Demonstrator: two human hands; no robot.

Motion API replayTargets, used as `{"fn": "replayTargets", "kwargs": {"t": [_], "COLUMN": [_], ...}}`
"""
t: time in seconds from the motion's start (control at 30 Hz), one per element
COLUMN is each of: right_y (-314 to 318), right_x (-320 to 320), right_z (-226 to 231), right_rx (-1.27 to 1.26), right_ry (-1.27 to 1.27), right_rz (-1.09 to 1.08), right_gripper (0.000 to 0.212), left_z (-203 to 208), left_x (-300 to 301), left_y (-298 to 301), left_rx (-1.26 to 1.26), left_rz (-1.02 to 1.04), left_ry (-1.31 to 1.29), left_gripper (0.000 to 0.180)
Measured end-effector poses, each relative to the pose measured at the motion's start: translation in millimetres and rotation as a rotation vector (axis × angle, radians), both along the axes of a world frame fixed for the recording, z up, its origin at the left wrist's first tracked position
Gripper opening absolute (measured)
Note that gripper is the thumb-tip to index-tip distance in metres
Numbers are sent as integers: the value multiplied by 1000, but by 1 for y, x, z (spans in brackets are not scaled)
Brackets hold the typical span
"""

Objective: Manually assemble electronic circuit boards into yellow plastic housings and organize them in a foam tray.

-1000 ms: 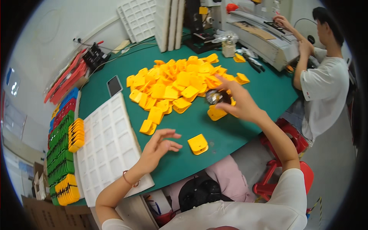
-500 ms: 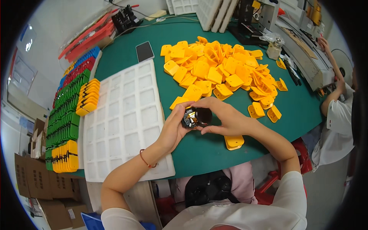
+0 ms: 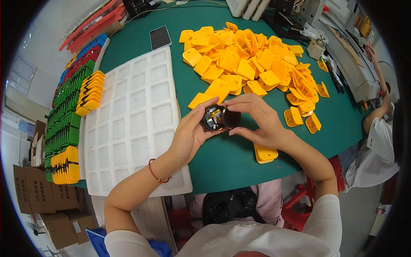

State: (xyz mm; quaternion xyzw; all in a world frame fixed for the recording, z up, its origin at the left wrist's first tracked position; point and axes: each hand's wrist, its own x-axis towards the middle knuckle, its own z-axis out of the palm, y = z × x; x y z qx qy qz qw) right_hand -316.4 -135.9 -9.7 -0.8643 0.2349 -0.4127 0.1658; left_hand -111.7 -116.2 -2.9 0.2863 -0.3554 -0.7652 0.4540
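Observation:
Above the green mat, my left hand (image 3: 187, 133) is closed around a small round black case (image 3: 212, 118). It faces up and shows circuit parts with yellow and silver pieces inside. A round dark disc-shaped cover (image 3: 232, 119) is pinched between the thumb and fingers of my right hand (image 3: 264, 122), upright close to the case's right rim. I cannot tell whether a cable joins the two. Just beyond my hands lie yellow folded plastic pieces (image 3: 218, 89), and a small yellow stack (image 3: 265, 153) sits beneath my right wrist.
A white gridded tray (image 3: 108, 147) lies left, beside rows of green (image 3: 64, 132), red, blue and yellow pieces. Farther off are a phone (image 3: 160, 37) and a big heap of yellow pieces (image 3: 257, 58). Another person's arm (image 3: 379, 81) reaches in by a machine at right.
The view has shifted, so the table's things sit higher in it. The dark cover is tilted a little farther from the case, whose inside shows more. Both hands keep their grip.

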Motion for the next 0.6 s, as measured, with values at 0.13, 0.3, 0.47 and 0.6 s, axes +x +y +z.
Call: {"fn": "replayTargets", "kwargs": {"t": [0.13,0.3,0.47,0.6], "right_y": [1,5,4,6], "right_x": [1,4,5,6], "right_z": [-5,0,-1,-1], "right_rx": [-90,-114,-176,-172], "right_ry": [-66,-78,-79,-69], "right_rz": [9,-12,16,22], "right_gripper": [44,41,41,42], "left_z": [4,5,7,7], "left_x": [0,2,2,3], "left_y": [4,4,7,7], "left_rx": [-13,-88,-81,-104], "left_rz": [-47,-140,-223,-237], "left_ry": [11,31,32,20], "left_gripper": [46,50,53,53]}}
